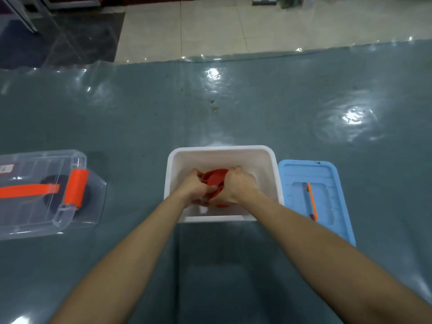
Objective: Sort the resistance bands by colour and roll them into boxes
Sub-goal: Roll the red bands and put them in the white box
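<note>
**A:** Starting nearest, what does the person have in front of them?

**B:** Two bare forearms (pixel 140 242) rise from six o'clock and meet straight ahead, at twelve. The left hand (pixel 195 187) and right hand (pixel 233 188) are pressed close together, both down inside the white box (pixel 219 152).

**A:** Are the hands holding anything?

**B:** Yes. Both grip the red resistance band (pixel 214 180), a bunched, folded wad between them. The left hand's fingers curl round its nine o'clock side, the right hand's round its three o'clock side. The band sits within the box walls. Whether it touches the box floor cannot be told.

**A:** What lies beside that box?

**B:** At its three o'clock, just beside it, a blue lid (pixel 327 174) lies flat on the table (pixel 233 108), with a slim orange handle (pixel 312 202) folded into its recess. At nine o'clock, well apart, stands a clear box (pixel 46 225) with its lid on. An orange latch (pixel 76 189) sits on the end facing the white box, and an orange strap (pixel 28 190) runs across the top.

**A:** Is there anything inside the clear one?

**B:** A dark round shape (pixel 50 181) shows through the plastic. Whether it is a rolled band cannot be told.

**A:** And further out?

**B:** Toward twelve o'clock the grey-green table stretches away under a glossy clear sheet (pixel 350 118) that catches bright glare. Beyond its far edge lies a pale tiled floor (pixel 210 26).
</note>
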A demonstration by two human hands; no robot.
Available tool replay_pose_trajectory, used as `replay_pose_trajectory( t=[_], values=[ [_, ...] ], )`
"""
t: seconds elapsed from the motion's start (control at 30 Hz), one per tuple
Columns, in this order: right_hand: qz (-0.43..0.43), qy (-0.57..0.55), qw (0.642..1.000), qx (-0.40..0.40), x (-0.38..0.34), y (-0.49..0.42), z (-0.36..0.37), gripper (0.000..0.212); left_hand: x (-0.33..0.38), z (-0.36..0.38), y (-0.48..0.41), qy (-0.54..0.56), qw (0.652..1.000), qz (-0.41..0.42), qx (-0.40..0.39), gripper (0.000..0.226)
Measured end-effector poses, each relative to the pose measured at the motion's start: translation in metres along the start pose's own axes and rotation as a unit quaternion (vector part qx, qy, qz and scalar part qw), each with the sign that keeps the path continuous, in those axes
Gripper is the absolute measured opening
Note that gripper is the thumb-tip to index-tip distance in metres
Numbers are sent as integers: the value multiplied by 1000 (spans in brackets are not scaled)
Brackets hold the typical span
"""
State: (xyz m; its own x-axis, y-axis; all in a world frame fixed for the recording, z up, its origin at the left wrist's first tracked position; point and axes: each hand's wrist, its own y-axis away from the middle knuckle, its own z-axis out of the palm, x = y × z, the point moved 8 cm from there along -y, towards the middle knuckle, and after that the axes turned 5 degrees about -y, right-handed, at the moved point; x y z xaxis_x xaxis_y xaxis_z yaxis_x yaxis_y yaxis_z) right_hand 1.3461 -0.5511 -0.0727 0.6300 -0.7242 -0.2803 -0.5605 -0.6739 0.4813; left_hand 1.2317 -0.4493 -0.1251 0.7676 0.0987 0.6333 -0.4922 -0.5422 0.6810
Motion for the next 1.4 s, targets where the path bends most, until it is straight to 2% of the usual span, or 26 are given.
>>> replay_pose_trajectory(
  t=[0.1,0.2,0.33,0.5,0.63,0.73,0.8,0.87,0.93,1.0,1.03,1.13,1.23,1.33,1.4],
  values=[
    [0,17,1000,3,1,-8,9,122,-5,4,-11,-45,999,-16,-8,55],
    [-3,30,1000,9,-1,-14,13,117,-5,6,-21,-83,996,-15,5,55],
    [-11,40,999,19,-4,-16,13,111,-9,7,-23,-47,998,-34,-4,52],
    [-14,75,997,26,-5,-21,14,94,-8,3,-25,-130,991,3,37,51],
    [5,58,998,-26,-2,-19,12,95,-6,1,-22,-91,995,11,35,61],
    [-10,40,999,-28,1,-5,-5,60,0,-4,-14,-126,991,8,45,59],
    [-29,-23,999,40,7,13,-25,35,12,-12,-2,-166,982,22,91,51],
    [-45,-150,974,164,26,43,-50,21,34,-18,21,-227,955,80,172,44],
    [-39,-272,909,315,65,83,-68,18,59,-8,59,-249,924,179,230,39],
    [10,-312,857,409,115,116,-64,17,77,22,102,-278,880,300,242,35],
    [50,-307,851,423,141,127,-55,16,80,41,121,-310,851,352,236,37],
    [167,-262,882,355,204,133,-17,30,70,96,143,-443,774,404,204,48],
    [217,-237,910,262,239,122,13,39,61,115,133,-546,711,388,214,28],
    [220,-238,918,231,254,109,25,22,61,111,130,-537,713,388,231,12],
    [218,-252,912,240,261,105,24,21,61,110,129,-532,717,385,231,11]
  ],
)
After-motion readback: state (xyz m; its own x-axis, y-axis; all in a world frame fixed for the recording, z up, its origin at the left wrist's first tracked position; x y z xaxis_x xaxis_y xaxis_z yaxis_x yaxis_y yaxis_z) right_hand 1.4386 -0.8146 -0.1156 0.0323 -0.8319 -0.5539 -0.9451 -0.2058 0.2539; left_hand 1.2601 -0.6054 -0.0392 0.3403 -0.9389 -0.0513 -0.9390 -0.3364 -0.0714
